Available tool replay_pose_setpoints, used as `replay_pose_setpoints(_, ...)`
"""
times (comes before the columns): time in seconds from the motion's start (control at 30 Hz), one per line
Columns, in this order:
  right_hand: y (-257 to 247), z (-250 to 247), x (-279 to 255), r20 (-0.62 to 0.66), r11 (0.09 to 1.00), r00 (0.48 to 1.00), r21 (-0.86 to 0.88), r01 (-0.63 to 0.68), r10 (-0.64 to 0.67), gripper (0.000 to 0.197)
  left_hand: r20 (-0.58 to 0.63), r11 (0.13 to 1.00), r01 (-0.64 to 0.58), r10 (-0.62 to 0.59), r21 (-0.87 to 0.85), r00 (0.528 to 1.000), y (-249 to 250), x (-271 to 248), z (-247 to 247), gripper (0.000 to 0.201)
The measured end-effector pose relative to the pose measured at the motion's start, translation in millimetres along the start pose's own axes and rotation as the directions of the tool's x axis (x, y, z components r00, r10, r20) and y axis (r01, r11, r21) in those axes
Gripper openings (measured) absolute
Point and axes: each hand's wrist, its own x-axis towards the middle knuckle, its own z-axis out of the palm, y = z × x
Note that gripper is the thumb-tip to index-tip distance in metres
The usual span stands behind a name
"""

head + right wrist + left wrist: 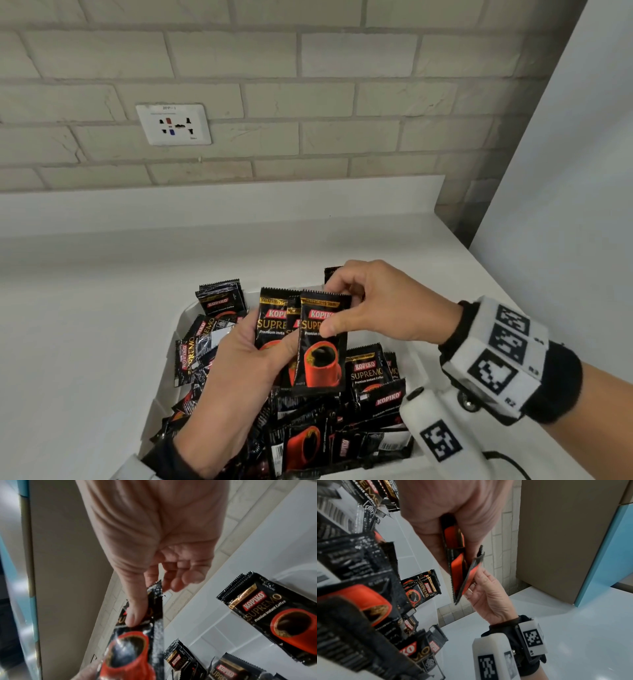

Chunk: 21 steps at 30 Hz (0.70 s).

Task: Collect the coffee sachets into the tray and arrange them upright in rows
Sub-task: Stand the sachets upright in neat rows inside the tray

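My left hand grips a small fan of coffee sachets upright above the tray, faces toward me, so they square up before going in as a row. My right hand pinches the front sachet, thumb on its face and fingers behind its top edge, to slide it level with the others. Loose sachets lie jumbled in the tray below; a few already stand against its far wall. The left wrist view shows the held sachets edge-on, perhaps three, though blur makes the count unsure. The head view alone shows the tray's clutter.
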Motion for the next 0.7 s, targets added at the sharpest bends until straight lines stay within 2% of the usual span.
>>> replay_pose_setpoints(0.2, 3.7, -16.7, 4.0, 0.103, 0.997, 0.994, 0.066, -0.051, 0.044, 0.022, 0.004, 1.000, -0.003, 0.003, -0.012, 1.000, 2.3, -0.6, 3.7, 0.018)
replay_pose_setpoints(0.3, 11.1, -32.6, 9.7, 0.057, 0.993, 0.994, 0.068, -0.098, 0.094, 0.021, -0.056, 1.000, 0.008, -0.008, -0.015, 0.998, 4.4, 0.6, -2.0, 0.017)
replay_pose_setpoints(0.43, 31.3, -46.3, 28.6, -0.029, 0.981, 0.989, -0.130, -0.146, 0.144, 0.024, -0.131, 1.000, 0.003, -0.004, -0.012, 0.991, 6.4, 1.0, -14.1, 0.024)
replay_pose_setpoints(0.57, 53.2, -40.3, 44.7, -0.042, 0.907, 0.978, -0.369, -0.204, 0.203, 0.027, -0.179, 0.999, 0.024, -0.027, -0.022, 0.984, 6.9, -1.1, -20.3, 0.021)
replay_pose_setpoints(0.7, 63.3, -26.3, 53.3, -0.040, 0.847, 0.976, -0.490, -0.204, 0.212, 0.027, -0.193, 0.999, 0.037, -0.040, -0.019, 0.980, 9.4, -3.8, -21.5, 0.026)
